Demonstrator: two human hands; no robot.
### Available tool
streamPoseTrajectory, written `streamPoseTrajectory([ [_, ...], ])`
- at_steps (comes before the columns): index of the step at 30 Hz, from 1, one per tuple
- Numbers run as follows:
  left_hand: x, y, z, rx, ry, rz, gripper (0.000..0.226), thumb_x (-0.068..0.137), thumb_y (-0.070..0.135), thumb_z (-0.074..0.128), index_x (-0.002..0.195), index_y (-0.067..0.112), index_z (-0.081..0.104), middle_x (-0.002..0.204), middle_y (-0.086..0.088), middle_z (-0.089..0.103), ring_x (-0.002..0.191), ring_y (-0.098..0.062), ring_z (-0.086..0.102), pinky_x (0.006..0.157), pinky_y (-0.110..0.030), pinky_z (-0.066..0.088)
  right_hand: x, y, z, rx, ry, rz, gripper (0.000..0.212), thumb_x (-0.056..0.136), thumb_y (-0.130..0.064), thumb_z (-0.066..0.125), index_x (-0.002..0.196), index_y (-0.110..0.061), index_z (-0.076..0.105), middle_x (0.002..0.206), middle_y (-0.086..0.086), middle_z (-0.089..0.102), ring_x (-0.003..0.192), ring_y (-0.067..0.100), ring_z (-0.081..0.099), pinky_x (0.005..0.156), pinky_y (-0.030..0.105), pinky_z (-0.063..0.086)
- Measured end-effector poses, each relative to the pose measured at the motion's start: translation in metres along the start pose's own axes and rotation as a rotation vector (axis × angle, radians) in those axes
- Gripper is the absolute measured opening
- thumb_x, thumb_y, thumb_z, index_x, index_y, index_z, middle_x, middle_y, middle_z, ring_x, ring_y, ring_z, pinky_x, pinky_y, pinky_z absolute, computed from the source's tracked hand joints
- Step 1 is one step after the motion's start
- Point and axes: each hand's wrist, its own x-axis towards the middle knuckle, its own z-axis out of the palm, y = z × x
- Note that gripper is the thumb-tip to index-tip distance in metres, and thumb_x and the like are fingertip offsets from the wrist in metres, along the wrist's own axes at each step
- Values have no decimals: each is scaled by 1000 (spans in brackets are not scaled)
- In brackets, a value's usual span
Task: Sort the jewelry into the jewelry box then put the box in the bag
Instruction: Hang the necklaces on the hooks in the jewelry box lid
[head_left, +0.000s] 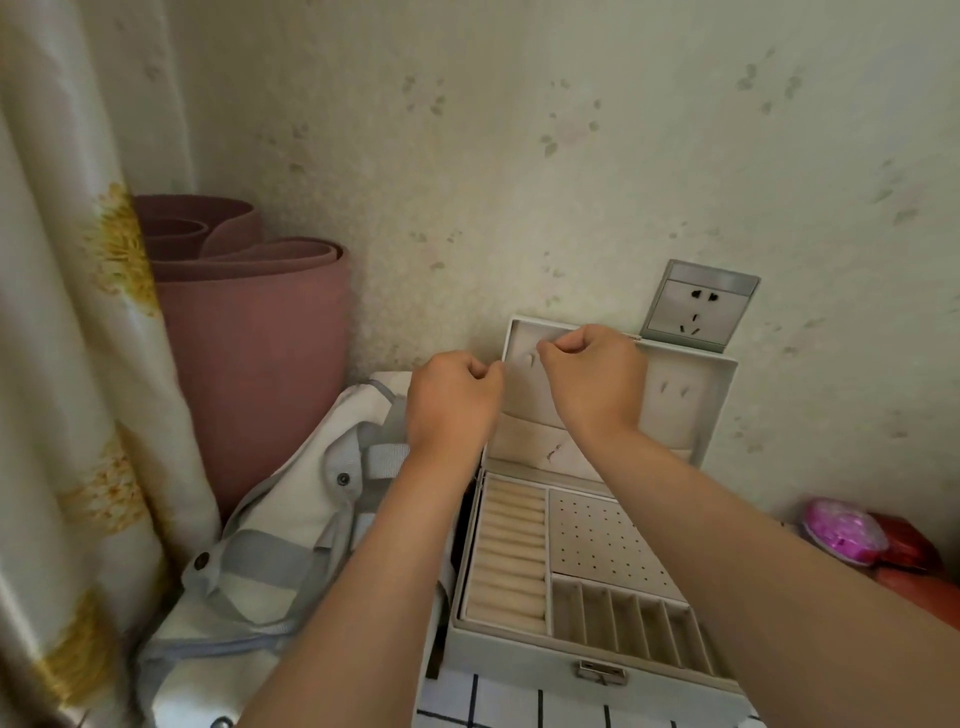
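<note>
Curtain (78, 364) far L; pink rolled mat (249, 364) upright in corner. Bag (270, 545), white w/ grey straps, slumped on counter (519, 709), just L of box (587, 654). L hand (449, 400) above bag's R edge, grip curled tight, thumb to finger; can't tell if it holds anything. R hand (592, 374) in front of raised lid (675, 410), grip curled, thin silvery bit (636, 337) poking out its R side. Box open on counter, lid back vs. wall below socket (698, 306). Pink packet (841, 530) far R.

The pale jewelry box (524, 665) stands open, lid upright, just beside the white-and-grey bag (291, 519).
</note>
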Motion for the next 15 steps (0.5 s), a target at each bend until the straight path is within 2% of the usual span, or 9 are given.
streamPoseTrajectory([
  [3,-1,1,1,-20,-18,-28,38,87,26,59,53,16,46,50,4,45,50,-12,39,48,-27,32,-2,3,3,-31,-27,-6,15,81,-24,71,67,-22,68,68,-12,67,70,10,64,64,27,50],
  [8,-3,-2,-3,12,-138,-45,31,85,28,59,56,16,55,55,-2,53,55,-16,49,55,-30,43,-9,13,2,-68,-66,-5,14,83,-24,72,70,-23,67,73,-13,67,74,11,64,68,25,50],
  [10,-5,-3,-5,-7,-225,-69,29,84,30,60,59,16,57,57,-5,53,56,-16,48,58,-32,45,-15,20,0,-92,-131,23,11,82,-24,72,72,-24,67,75,-11,68,75,11,64,69,25,51],
  [12,-8,-1,-7,-45,-292,-89,28,86,29,59,69,7,64,65,-13,62,57,-17,52,63,-39,53,-23,26,-2,-85,-232,59,13,83,-25,70,70,-22,68,74,-9,69,73,11,64,68,25,50],
  [15,-13,5,-9,-184,-402,-137,24,90,18,56,83,2,71,64,-6,65,57,-17,57,64,-36,53,-38,28,-7,-20,-416,144,27,91,-29,63,72,-11,71,70,7,71,64,19,61,61,31,47],
])
